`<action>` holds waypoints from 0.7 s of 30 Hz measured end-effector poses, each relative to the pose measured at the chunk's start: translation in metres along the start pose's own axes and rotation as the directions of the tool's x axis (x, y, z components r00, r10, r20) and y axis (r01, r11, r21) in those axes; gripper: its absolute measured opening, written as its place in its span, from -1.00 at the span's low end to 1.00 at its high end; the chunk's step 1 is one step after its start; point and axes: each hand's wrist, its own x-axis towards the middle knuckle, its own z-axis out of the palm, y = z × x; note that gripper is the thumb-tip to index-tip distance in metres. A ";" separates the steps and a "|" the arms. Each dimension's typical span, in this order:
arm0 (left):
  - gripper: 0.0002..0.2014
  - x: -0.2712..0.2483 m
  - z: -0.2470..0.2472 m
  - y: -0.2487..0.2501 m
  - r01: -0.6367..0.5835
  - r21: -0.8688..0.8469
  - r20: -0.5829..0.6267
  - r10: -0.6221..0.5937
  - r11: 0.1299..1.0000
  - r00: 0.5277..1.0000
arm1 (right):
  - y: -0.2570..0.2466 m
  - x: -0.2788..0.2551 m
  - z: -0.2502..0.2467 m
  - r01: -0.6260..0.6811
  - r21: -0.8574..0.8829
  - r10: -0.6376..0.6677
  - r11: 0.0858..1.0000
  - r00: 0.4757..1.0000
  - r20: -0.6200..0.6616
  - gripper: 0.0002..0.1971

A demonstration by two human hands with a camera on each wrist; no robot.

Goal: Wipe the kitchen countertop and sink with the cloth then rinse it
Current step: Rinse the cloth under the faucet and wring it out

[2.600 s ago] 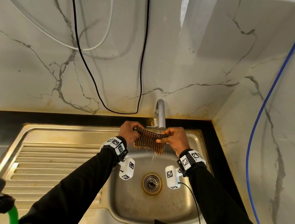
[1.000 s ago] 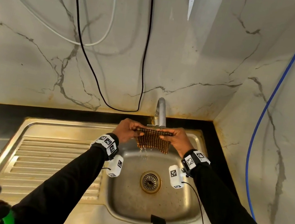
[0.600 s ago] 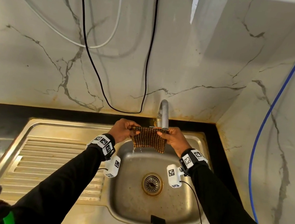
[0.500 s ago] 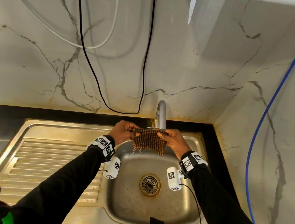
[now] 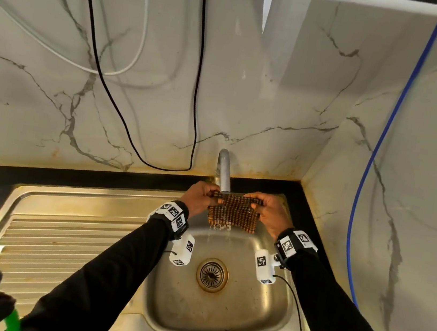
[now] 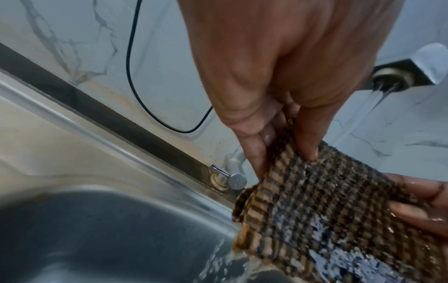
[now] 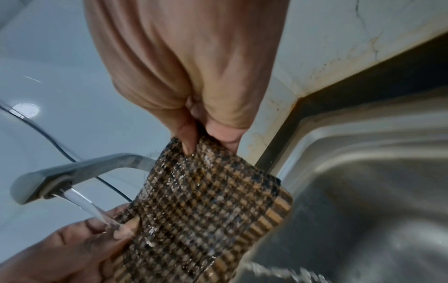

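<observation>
A brown and black checked cloth (image 5: 233, 212) hangs stretched under the running tap (image 5: 224, 173), over the steel sink bowl (image 5: 268, 321). My left hand (image 5: 202, 195) pinches its left top edge and my right hand (image 5: 268, 209) pinches its right top edge. Water streams off the cloth's lower edge. In the left wrist view the left thumb and fingers pinch the wet cloth (image 6: 327, 206), and the tap spout (image 6: 387, 80) pours water. In the right wrist view the right fingers pinch the cloth (image 7: 208, 206) beside the tap (image 7: 72, 176).
The ribbed steel draining board (image 5: 59, 249) lies left of the bowl, with the drain (image 5: 211, 274) at the bowl's centre. Black countertop (image 5: 70, 174) runs along the marble wall. A black cable (image 5: 140, 151), a white cable and a blue hose (image 5: 362, 191) hang on the walls.
Both hands have kept hold of the cloth under the tap, shifting it slightly and pulling it flatter. Water now runs off its lower edge.
</observation>
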 end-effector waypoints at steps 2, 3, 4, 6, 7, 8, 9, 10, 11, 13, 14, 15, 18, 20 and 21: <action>-0.89 0.002 0.003 0.001 -0.014 0.064 0.009 0.014 0.998 1.000 | 0.000 -0.001 -0.009 0.028 -0.102 -0.025 0.994 0.999 0.034 -0.72; -0.88 0.002 0.005 0.002 -0.017 0.097 0.010 0.016 0.995 1.000 | 0.003 0.000 -0.013 0.032 -0.130 -0.025 0.991 0.998 0.052 -0.72; -0.87 0.001 0.007 0.002 -0.019 0.116 0.010 0.018 0.993 1.000 | 0.006 0.002 -0.016 0.030 -0.141 -0.022 0.990 0.998 0.057 -0.72; -0.86 -0.001 0.010 0.005 -0.018 0.115 0.013 0.016 0.993 1.000 | 0.011 0.003 -0.020 0.028 -0.108 -0.023 0.994 0.999 0.047 -0.72; -0.87 0.000 0.012 0.007 -0.017 0.115 0.009 0.016 0.993 1.000 | 0.012 0.003 -0.021 0.033 -0.081 -0.030 0.996 0.999 0.033 -0.73; -0.88 0.001 0.014 0.008 -0.013 0.118 0.004 0.013 0.993 1.000 | 0.013 0.001 -0.022 0.042 -0.065 -0.041 0.997 0.999 0.015 -0.73; -0.90 0.001 0.017 0.009 0.001 0.128 0.000 0.000 0.992 1.000 | 0.015 0.000 -0.023 0.052 -0.051 -0.052 0.997 0.999 0.006 -0.73; -0.92 0.001 0.019 0.008 0.016 0.131 0.002 -0.016 0.991 1.000 | 0.016 -0.002 -0.022 0.052 -0.046 -0.051 0.998 0.999 0.007 -0.73; -0.94 0.002 0.020 0.007 0.032 0.139 0.009 -0.034 0.990 0.999 | 0.020 -0.003 -0.021 0.043 -0.045 -0.042 0.998 0.999 0.013 -0.74; -0.97 0.003 0.020 0.006 0.052 0.161 0.027 -0.057 0.986 0.998 | 0.021 -0.005 -0.021 0.030 -0.050 -0.028 0.998 0.999 0.031 -0.78; -0.95 0.003 0.019 0.006 0.051 0.166 0.038 -0.058 0.985 0.998 | 0.020 -0.006 -0.022 0.026 -0.047 -0.025 0.999 0.999 0.028 -0.80; -0.90 0.004 0.018 0.008 0.040 0.170 0.046 -0.048 0.985 0.998 | 0.018 -0.005 -0.023 0.031 -0.034 -0.031 0.999 0.999 0.013 -0.82; -0.78 0.003 0.012 0.009 -0.015 0.209 0.062 0.002 0.978 0.998 | 0.014 -0.006 -0.021 0.030 0.023 -0.029 0.999 0.998 -0.063 -0.86; -0.75 0.001 0.007 0.008 -0.042 0.235 0.066 0.027 0.971 0.997 | 0.014 -0.007 -0.016 0.037 0.061 -0.031 0.997 0.995 -0.092 -0.87; -0.74 -0.001 0.005 0.008 -0.051 0.241 0.064 0.037 0.969 0.997 | 0.015 -0.007 -0.014 0.037 0.062 -0.031 0.997 0.994 -0.102 -0.88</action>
